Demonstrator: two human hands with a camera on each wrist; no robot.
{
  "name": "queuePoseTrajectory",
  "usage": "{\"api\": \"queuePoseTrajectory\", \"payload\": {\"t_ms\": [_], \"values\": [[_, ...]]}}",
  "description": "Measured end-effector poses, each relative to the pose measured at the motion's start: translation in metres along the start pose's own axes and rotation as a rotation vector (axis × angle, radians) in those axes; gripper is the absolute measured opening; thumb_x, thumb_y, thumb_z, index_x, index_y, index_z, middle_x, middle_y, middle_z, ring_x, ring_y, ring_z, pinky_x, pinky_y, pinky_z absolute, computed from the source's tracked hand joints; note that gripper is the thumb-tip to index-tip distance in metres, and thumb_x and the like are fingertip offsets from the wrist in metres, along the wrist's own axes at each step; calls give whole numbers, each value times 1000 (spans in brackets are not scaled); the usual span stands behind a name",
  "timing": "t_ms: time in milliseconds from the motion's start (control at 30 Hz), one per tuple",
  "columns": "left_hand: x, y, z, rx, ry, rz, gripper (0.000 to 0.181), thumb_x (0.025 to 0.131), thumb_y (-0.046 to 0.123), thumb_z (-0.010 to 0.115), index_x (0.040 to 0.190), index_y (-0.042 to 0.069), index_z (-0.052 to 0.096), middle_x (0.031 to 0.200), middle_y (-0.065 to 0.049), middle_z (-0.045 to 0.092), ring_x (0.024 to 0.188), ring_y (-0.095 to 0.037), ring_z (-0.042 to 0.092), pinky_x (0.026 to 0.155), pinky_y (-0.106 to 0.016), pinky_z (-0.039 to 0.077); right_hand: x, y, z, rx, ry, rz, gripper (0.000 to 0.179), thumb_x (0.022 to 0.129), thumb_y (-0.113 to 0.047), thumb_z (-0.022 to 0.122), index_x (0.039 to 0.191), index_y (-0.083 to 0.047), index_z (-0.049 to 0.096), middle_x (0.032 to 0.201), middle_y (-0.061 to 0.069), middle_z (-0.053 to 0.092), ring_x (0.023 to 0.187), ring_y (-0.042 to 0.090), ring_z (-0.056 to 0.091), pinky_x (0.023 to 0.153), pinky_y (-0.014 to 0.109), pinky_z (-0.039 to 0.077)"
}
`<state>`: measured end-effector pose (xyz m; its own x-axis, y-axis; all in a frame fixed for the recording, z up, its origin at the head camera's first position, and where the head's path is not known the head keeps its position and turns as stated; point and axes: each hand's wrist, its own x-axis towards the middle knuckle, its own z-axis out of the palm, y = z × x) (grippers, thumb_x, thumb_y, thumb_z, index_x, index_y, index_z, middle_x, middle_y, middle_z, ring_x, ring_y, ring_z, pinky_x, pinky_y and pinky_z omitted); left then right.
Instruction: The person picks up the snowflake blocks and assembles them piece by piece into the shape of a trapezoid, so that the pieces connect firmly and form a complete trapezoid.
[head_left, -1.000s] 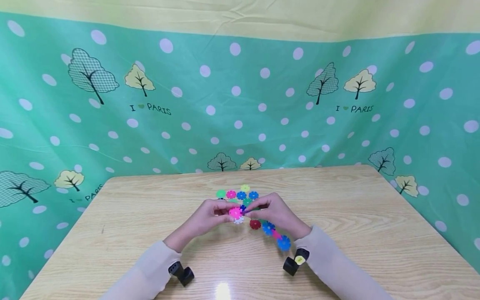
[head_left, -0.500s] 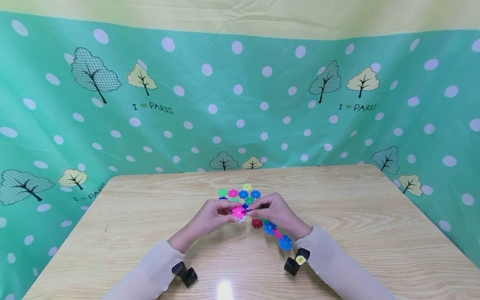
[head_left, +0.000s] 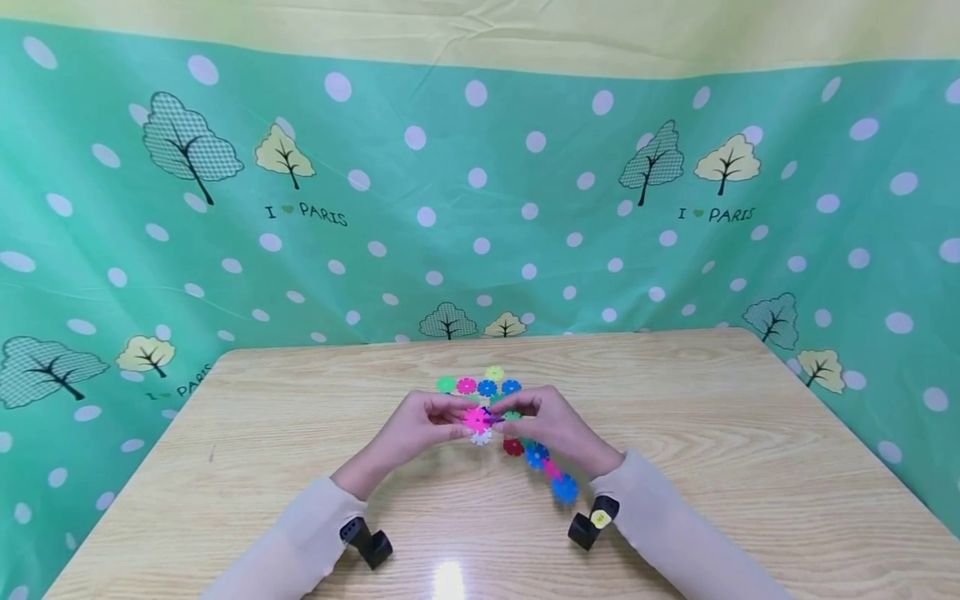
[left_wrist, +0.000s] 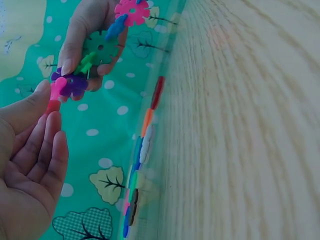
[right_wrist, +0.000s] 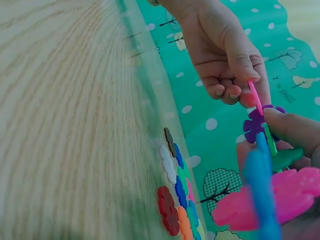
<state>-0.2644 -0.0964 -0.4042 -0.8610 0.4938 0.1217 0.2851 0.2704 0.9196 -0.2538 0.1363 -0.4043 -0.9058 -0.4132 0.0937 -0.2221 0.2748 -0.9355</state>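
Note:
In the head view my left hand (head_left: 416, 423) and right hand (head_left: 546, 423) meet above the table. The left thumb and fingers pinch a pink snowflake disc (left_wrist: 58, 87) by its edge. My right hand pinches a purple snowflake disc (right_wrist: 254, 126), and the pink one touches its rim; whether their slots are fully interlocked I cannot tell. From the purple disc runs a chain: a light green disc (left_wrist: 86, 63), a dark green disc (left_wrist: 100, 47), then blue and pink discs (right_wrist: 270, 200). A blue disc (head_left: 565, 488) ends it, hanging beneath the right wrist.
Behind the hands several loose discs lie flat on the wooden table (head_left: 300, 450), among them a yellow one (head_left: 494, 373), a white one (head_left: 481, 437) and a dark red one (head_left: 513, 447). A green dotted curtain (head_left: 480, 208) hangs beyond the table's far edge.
Both hands stay close together with their grips kept. The pink disc has shifted and turned slightly against the purple one, and the chain's blue end has swung a little left.

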Motion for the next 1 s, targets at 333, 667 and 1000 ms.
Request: {"api": "queuePoseTrajectory", "payload": {"t_ms": [333, 667, 1000], "values": [[-1, 1, 7, -10, 56, -18, 30, 77, 7, 76, 105, 0, 69, 89, -10, 70, 78, -15, 64, 68, -23, 54, -2, -2, 6, -61, -26, -11, 31, 84, -15, 72, 114, -11, 68, 107, 4, 68, 101, 19, 60, 78, 30, 53], [4, -10, -6, -60, 89, -85, 37, 81, 11, 73, 113, -5, 63, 105, -19, 67, 88, -18, 65, 78, -25, 54, -2, -6, -1, -105, 14, 27, 31, 82, -22, 75, 111, -13, 69, 103, 1, 69, 100, 19, 61, 78, 29, 54], [9, -32, -23, -90, 184, -300, 39, 76, 5, 75, 114, 5, 65, 114, -11, 66, 104, -23, 61, 93, -34, 49, 0, -4, -1, -120, 25, 35, 31, 82, -24, 75, 110, -14, 70, 103, 1, 69, 98, 19, 61, 73, 27, 54]]}}
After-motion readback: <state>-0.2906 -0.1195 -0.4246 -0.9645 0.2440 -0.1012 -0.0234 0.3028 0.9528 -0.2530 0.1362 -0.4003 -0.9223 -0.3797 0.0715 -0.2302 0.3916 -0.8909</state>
